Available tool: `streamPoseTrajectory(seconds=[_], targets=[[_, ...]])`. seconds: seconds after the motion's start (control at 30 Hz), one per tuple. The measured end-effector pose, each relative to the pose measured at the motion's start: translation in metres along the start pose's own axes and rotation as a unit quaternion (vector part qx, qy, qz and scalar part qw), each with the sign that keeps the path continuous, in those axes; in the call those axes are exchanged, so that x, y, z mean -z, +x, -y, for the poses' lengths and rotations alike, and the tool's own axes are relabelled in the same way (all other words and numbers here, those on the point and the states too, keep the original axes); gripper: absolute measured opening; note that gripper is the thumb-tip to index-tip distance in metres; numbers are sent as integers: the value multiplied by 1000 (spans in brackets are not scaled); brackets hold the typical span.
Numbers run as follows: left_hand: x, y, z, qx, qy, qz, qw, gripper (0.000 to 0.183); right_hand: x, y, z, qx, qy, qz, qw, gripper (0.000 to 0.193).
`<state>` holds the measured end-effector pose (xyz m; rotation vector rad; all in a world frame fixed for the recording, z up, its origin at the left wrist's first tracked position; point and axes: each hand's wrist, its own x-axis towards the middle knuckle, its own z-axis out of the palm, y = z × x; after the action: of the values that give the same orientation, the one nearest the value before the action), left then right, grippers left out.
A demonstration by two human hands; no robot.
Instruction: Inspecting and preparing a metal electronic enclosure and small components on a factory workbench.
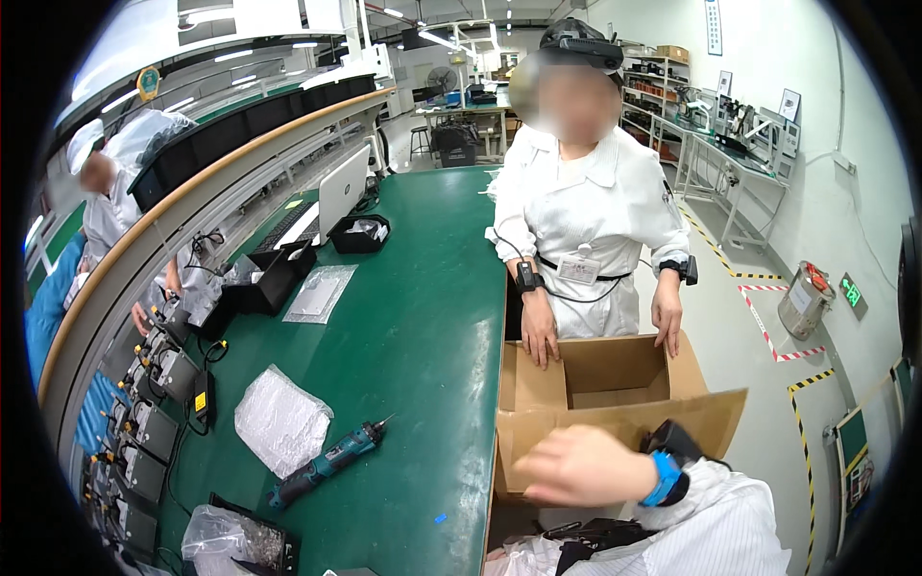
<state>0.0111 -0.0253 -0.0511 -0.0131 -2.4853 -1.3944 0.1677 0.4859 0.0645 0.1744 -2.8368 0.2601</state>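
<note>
My right hand (581,467) reaches in from the lower right, a blue band and dark device on its wrist. It is held in front of the near side of an open cardboard box (615,422), fingers stretched to the left and blurred. Nothing shows in it; whether it touches the box I cannot tell. At the lower edge, a small patch of skin beside white cloth may be my left hand (497,555); its fingers are hidden. Across the box, another person in a white coat (576,221) rests both hands on its far flap and rim.
On the green table (423,317) lie a teal-and-black power screwdriver (331,465), a white bubble-wrap pouch (280,420) and a bagged sheet (320,294). A laptop (343,197) and black bins (360,233) stand farther back. Devices with cables line the left side. A metal bucket (805,302) stands on the floor.
</note>
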Motion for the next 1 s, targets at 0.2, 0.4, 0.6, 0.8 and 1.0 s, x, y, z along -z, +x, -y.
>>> streamPoseTrajectory(seconds=[0.2, 0.4, 0.6, 0.8, 1.0], targets=[[-4, 7, 14, -4, -49, 10, 999, 19, -20, -129, -92, -285, -128, 226, 923, 65], [-7, 5, 9, -15, -43, -26, 999, 21, -42, -148, -30, -221, 226, 352, 881, 44], [-7, 6, -4, -21, 54, -25, 998, 22, -85, -162, 3, -85, 149, 302, 938, 43], [-7, 3, -2, -26, 51, -28, 998, 23, -180, -156, -64, -323, 187, 151, 915, 48], [-7, 3, 3, -26, 48, -31, 998, 23, -177, -131, -90, -530, 570, 125, 615, 57]])
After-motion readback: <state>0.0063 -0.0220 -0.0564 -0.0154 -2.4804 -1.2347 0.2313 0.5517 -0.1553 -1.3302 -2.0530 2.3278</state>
